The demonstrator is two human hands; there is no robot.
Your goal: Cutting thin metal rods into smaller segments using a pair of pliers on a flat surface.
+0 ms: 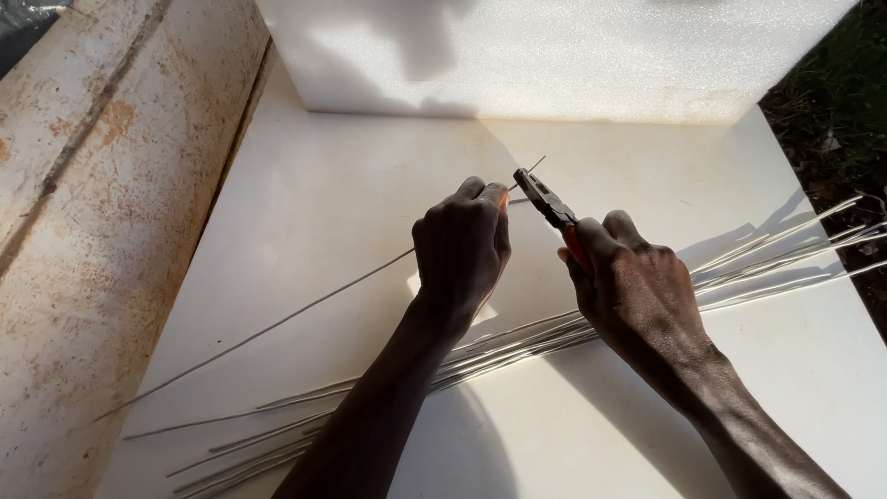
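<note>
Left hand (462, 245) gripping wire (277, 323), pliers (547, 203) in right hand (628, 286), apparently biting it.

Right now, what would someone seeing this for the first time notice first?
At the centre, the left hand grips a long thin wire while the right hand holds red-handled pliers to its tip. Below them, a bundle of wires lies across the white table, with a white foam block at the back.

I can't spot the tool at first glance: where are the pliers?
The pliers are in the right hand, centre of the view, their tip at the wire the left hand grips.
</note>
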